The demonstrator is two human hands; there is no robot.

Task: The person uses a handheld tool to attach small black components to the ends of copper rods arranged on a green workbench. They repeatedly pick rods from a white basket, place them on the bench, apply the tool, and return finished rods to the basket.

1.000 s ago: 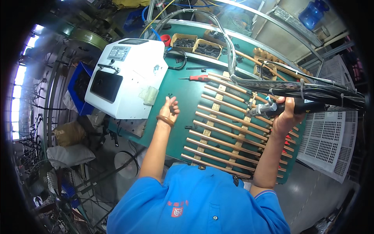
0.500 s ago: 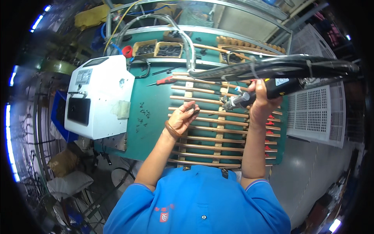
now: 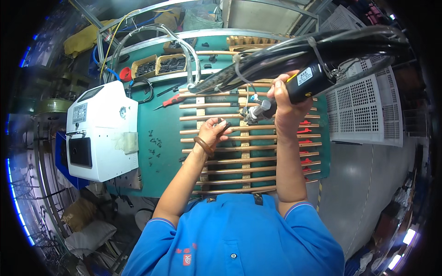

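Small black parts (image 3: pixel 228 125) are pinched between the thumb and fingers of my left hand (image 3: pixel 211 133), above the copper-coloured rods (image 3: pixel 258 137). My right hand (image 3: pixel 290 108) grips a black powered screwdriver (image 3: pixel 309 84) from the right side. Its metal nose (image 3: pixel 258 112) points left and down at the upper middle rods, a short way right of my left fingertips. Whether the tip touches a rod I cannot tell. The rods lie side by side across wooden support strips (image 3: pixel 246 158) on a green tabletop (image 3: pixel 156 124).
A white machine (image 3: pixel 102 133) stands at the left. Boxes of black parts (image 3: pixel 171 64) and a red-handled screwdriver (image 3: pixel 169 102) lie farther back. Thick bundled cables (image 3: pixel 276 55) hang over the rods toward the right. Red clips (image 3: pixel 305 130) sit along the rods' right side.
The whole view has shifted, so the table appears farther left. Against the rods, my left hand has moved right, closer to the powered screwdriver's nose. My right hand keeps its grip.
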